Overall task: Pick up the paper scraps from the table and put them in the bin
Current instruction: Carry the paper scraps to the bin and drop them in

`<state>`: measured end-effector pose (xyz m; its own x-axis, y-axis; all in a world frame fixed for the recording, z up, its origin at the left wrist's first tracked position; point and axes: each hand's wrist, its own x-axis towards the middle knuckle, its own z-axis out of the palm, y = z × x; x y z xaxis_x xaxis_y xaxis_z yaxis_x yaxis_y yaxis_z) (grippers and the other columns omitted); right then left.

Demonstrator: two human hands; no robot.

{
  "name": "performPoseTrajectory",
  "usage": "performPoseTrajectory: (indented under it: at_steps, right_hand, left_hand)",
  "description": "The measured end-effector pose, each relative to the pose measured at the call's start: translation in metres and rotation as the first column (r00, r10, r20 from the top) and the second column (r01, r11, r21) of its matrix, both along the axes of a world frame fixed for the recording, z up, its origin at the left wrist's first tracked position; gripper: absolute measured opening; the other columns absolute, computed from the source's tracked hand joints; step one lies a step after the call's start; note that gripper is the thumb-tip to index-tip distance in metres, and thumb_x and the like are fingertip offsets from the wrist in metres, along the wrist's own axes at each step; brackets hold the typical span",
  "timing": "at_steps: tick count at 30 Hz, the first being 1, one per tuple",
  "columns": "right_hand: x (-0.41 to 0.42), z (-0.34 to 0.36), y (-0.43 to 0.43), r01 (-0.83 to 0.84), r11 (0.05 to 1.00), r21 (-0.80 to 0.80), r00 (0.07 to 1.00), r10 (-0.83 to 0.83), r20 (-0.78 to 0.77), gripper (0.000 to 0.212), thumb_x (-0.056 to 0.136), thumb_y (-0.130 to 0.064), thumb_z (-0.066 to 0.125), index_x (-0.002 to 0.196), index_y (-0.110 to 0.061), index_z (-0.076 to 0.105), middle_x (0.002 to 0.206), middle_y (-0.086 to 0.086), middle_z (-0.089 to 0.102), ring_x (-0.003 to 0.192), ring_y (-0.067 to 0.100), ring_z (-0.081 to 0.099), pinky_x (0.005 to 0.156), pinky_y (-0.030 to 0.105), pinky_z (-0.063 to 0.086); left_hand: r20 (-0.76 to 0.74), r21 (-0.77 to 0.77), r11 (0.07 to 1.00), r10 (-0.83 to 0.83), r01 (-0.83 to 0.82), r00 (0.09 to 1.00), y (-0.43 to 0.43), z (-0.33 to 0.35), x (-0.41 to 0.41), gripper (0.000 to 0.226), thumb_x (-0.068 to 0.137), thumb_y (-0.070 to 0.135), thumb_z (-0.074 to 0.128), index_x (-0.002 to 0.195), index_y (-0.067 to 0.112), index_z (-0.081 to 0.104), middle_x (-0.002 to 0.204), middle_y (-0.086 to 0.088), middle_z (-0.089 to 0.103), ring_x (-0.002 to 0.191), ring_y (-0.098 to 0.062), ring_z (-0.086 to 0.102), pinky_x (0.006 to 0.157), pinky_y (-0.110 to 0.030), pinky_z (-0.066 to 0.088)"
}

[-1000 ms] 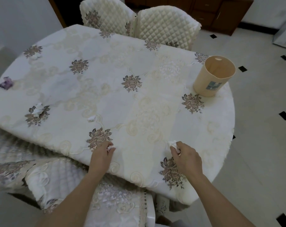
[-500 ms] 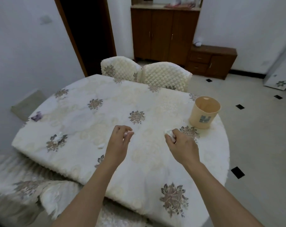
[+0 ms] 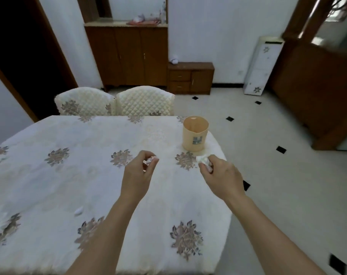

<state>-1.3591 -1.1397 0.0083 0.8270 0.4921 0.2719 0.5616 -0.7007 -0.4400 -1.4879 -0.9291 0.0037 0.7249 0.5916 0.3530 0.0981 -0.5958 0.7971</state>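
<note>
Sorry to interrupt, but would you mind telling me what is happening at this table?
A person is clearing paper scraps off the table. Each hand is raised above the cloth with a pinched scrap: the left hand holds a small scrap, the right hand a larger white scrap nearer the beige bin. One loose scrap lies on the cloth.

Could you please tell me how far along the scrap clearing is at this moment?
Nothing shows in the bin from this angle. In hand: the left hand pinches a small scrap, the right hand a bigger scrap; both are short of the bin. Left: a loose scrap on the table, perhaps another at its left edge.
</note>
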Motion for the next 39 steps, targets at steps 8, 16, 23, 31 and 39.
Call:
performPoseTrajectory:
  at_steps: [8,16,23,31,39]
  right_hand:
    - [-0.007,0.003,-0.105,0.337,0.941,-0.014,0.941,-0.337,0.033,0.028,0.091,-0.042,0.053,0.076,-0.018,0.050,0.072,0.005,0.062,0.066,0.032,0.057,0.054,0.035,0.041]
    - [-0.001,-0.002,-0.182,0.508,0.861,0.014,0.861,-0.508,-0.011,0.026,0.089,-0.043,0.049,0.073,-0.023,0.043,0.068,0.004,0.061,0.066,0.034,0.057,0.057,0.038,0.048]
    - [0.049,-0.018,-0.232,0.547,0.836,0.035,0.837,-0.547,-0.014,0.028,0.089,-0.042,0.049,0.071,-0.021,0.043,0.062,0.002,0.056,0.062,0.033,0.054,0.053,0.037,0.046]
    - [0.166,-0.027,-0.281,0.501,0.862,0.078,0.866,-0.498,-0.056,0.031,0.089,-0.040,0.052,0.068,-0.022,0.038,0.059,-0.002,0.049,0.060,0.031,0.051,0.051,0.033,0.040]
    - [0.262,-0.028,-0.315,0.387,0.922,0.016,0.919,-0.384,-0.091,0.029,0.090,-0.042,0.050,0.073,-0.019,0.046,0.064,0.000,0.056,0.063,0.030,0.054,0.054,0.034,0.044]
  left_hand:
    - [-0.031,0.010,0.959,-0.283,0.284,0.958,-0.071,-0.011,0.057,0.009,0.094,0.031,0.061,0.096,0.022,0.062,0.082,0.005,0.066,0.067,-0.008,0.062,0.062,-0.030,0.050]
    - [0.009,0.010,0.889,-0.457,0.457,0.889,-0.146,-0.013,0.109,0.003,0.095,0.029,0.060,0.093,0.027,0.060,0.073,0.015,0.061,0.065,-0.007,0.061,0.055,-0.013,0.043]
    - [-0.051,0.034,0.870,-0.489,0.491,0.871,-0.205,-0.020,0.169,0.011,0.095,0.033,0.060,0.094,0.022,0.061,0.075,0.015,0.062,0.064,-0.002,0.060,0.058,-0.011,0.041]
    - [-0.103,0.037,0.908,-0.411,0.416,0.906,-0.264,-0.018,0.267,0.010,0.095,0.035,0.059,0.093,0.025,0.059,0.071,0.012,0.061,0.062,-0.005,0.059,0.055,-0.014,0.044]
    - [-0.129,0.037,0.950,-0.304,0.311,0.944,-0.298,-0.012,0.344,0.008,0.095,0.035,0.058,0.093,0.028,0.059,0.070,0.013,0.060,0.061,-0.004,0.058,0.056,-0.012,0.043]
